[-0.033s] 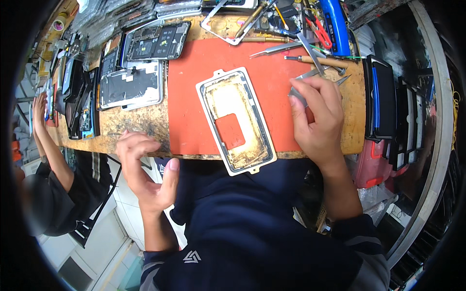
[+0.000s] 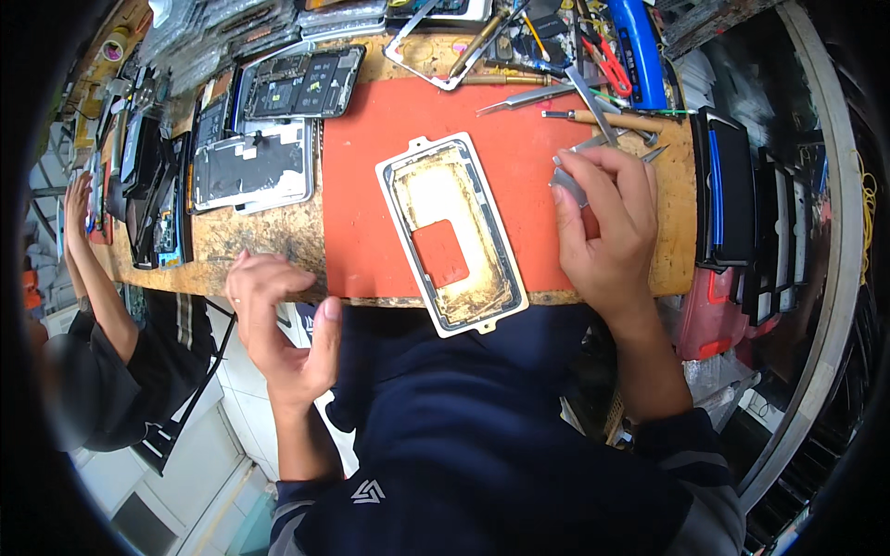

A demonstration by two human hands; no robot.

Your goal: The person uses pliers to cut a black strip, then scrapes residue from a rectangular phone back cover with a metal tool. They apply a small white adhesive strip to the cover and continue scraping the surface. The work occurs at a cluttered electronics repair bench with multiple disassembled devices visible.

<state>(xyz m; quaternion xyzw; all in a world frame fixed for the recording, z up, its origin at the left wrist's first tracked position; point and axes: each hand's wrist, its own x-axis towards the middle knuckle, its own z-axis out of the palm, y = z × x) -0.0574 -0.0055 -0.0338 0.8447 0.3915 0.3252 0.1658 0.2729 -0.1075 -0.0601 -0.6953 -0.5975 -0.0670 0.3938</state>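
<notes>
1. Wooden workbench (image 2: pixel 679 250): bears an orange-red mat (image 2: pixel 357 185).
2. Red translucent plastic box (image 2: pixel 709 320): stands beside the bench, contents unclear.
3. Silver phone-shaped frame (image 2: pixel 497 222): lies on the mat, lower end overhanging the bench edge; holds a scuffed gold plate (image 2: pixel 482 269) with a cutout.
4. Left hand (image 2: pixel 283 329): fingers loosely curved, thumb apart.
5. Right hand (image 2: pixel 607 213): thumb and forefinger pinch a grey metal blade (image 2: pixel 568 187).
6. Opened phone (image 2: pixel 352 79): houses dark batteries (image 2: pixel 315 83).

L grip (image 2: pixel 286 360) loose, thumb spread wide; R grip (image 2: pixel 612 232) curled, thumb nr idx tip.
</notes>
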